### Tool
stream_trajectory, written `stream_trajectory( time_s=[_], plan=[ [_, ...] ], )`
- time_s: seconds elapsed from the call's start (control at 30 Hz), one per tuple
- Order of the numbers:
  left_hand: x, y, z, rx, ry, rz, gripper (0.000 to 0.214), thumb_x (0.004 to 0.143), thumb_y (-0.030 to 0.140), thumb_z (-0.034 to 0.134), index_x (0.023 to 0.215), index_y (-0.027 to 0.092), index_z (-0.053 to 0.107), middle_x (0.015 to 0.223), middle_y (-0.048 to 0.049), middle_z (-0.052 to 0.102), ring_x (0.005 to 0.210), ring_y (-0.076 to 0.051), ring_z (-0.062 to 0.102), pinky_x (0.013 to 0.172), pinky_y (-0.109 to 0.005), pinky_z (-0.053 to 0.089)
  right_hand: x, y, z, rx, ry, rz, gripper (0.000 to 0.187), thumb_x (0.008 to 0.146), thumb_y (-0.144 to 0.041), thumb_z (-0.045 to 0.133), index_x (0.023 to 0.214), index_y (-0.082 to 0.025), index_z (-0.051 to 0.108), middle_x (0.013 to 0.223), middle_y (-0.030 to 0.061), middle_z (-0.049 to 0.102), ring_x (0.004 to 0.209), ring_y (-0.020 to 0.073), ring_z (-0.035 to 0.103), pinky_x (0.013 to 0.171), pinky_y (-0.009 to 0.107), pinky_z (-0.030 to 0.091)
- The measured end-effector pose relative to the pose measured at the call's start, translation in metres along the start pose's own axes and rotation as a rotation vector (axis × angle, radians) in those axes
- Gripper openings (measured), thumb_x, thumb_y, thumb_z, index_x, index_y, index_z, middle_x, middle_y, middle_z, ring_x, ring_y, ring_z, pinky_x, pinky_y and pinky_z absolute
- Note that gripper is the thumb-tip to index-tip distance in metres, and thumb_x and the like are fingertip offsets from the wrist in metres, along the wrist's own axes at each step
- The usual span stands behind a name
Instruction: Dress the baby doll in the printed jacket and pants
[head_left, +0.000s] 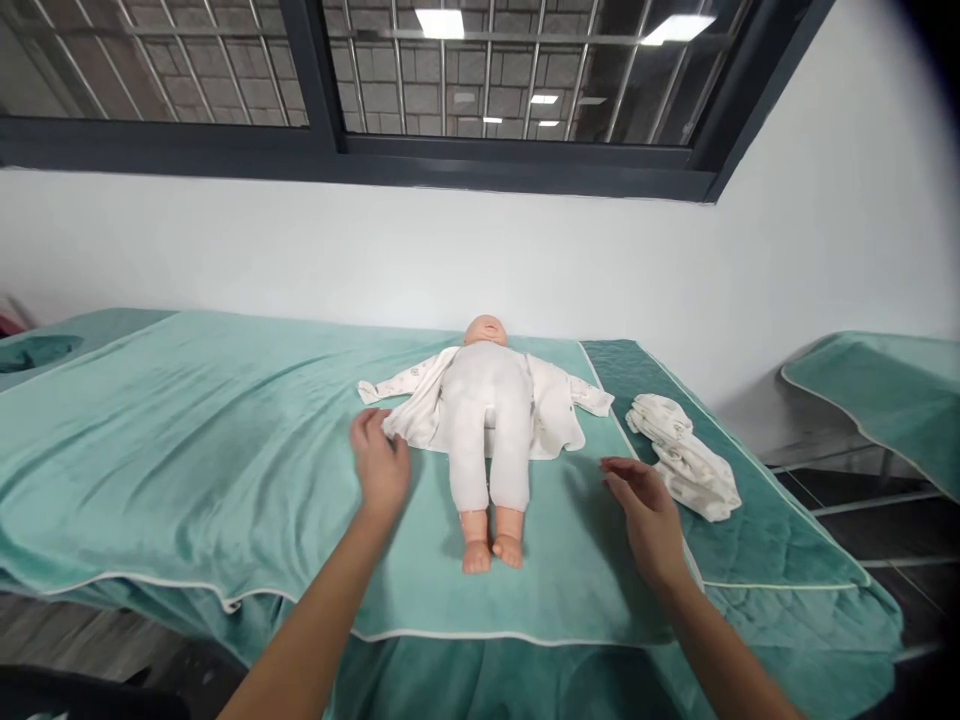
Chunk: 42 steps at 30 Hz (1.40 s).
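Note:
A baby doll (489,400) lies on its back, its head towards the wall and its bare feet towards me. It has a white cloth body and legs. A white printed baby shirt (559,405) is spread open beneath it, the sleeves reaching out to both sides. At the shirt's lower left corner, my left hand (381,462) has its fingers and thumb closed around the cloth edge. My right hand (646,515) hovers to the right of the doll's legs, fingers stretched and thumb apart, with nothing in it.
Folded white printed baby clothes (684,455) lie on the right side of the bed. Under the doll is a light green sheet (225,450) over a darker quilted cover (787,545). A white wall and a barred window (495,160) stand behind. Another green-covered surface (892,400) is at far right.

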<state>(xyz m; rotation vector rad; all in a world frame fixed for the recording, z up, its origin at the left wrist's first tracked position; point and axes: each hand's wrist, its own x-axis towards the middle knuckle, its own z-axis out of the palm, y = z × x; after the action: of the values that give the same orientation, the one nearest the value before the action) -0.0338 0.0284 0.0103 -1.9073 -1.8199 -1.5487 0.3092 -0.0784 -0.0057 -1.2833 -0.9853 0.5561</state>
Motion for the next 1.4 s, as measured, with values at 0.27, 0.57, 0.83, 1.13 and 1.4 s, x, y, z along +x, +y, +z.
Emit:
stream_trajectory(
  time_s=[0.27,0.57,0.83,1.13,1.4],
  plan=[
    [-0.005,0.016,0.004,0.045,-0.461,0.286,0.041,0.088,0.011,0.044,0.125,0.021,0.058,0.115,-0.0114,0.07,0.11,-0.029,0.062,0.098,-0.045,0.043,0.071,0.007,-0.089,-0.846,0.004,-0.338,0.045,0.072,-0.04,0.064,0.112,-0.02,0.059,0.126,0.0173,0.06,0.121,0.0374,0.052,0.104,0.056,0.037],
    [0.015,0.099,0.003,-0.623,-0.551,-0.206,0.026,0.089,0.023,0.05,0.113,0.018,0.06,0.106,-0.0107,0.07,0.101,-0.023,0.066,0.098,-0.041,0.047,0.101,-0.054,-0.061,-0.779,-0.191,0.011,0.019,0.073,-0.038,0.062,0.075,-0.019,0.06,0.069,0.0042,0.061,0.069,0.0246,0.059,0.068,0.039,0.047],
    [0.022,0.186,-0.042,-1.185,-0.957,-0.27,0.063,0.09,0.055,0.055,0.142,0.02,0.044,0.136,-0.0139,0.058,0.12,-0.025,0.058,0.099,-0.039,0.047,0.019,-0.193,-0.001,-0.283,-0.832,-0.324,0.029,0.084,-0.031,0.064,0.111,-0.022,0.067,0.121,0.0064,0.062,0.114,0.0249,0.056,0.102,0.039,0.041],
    [0.02,0.162,-0.102,-0.773,-1.34,-0.148,0.046,0.085,0.056,0.059,0.111,0.019,0.07,0.103,-0.01,0.073,0.103,-0.028,0.065,0.085,-0.037,0.051,0.004,-0.233,0.008,0.412,-0.707,0.073,0.02,0.081,-0.017,0.065,0.1,-0.022,0.063,0.089,-0.0001,0.066,0.079,0.0154,0.062,0.071,0.027,0.047],
    [0.013,0.156,-0.109,-1.21,-1.029,-0.416,0.034,0.077,0.037,0.075,0.103,0.015,0.07,0.098,-0.0107,0.072,0.086,-0.02,0.067,0.082,-0.036,0.053,-0.003,-0.253,0.012,0.461,-0.745,0.086,0.022,0.073,-0.011,0.064,0.093,-0.021,0.061,0.09,0.0009,0.067,0.076,0.0155,0.061,0.07,0.027,0.046]
  ],
)
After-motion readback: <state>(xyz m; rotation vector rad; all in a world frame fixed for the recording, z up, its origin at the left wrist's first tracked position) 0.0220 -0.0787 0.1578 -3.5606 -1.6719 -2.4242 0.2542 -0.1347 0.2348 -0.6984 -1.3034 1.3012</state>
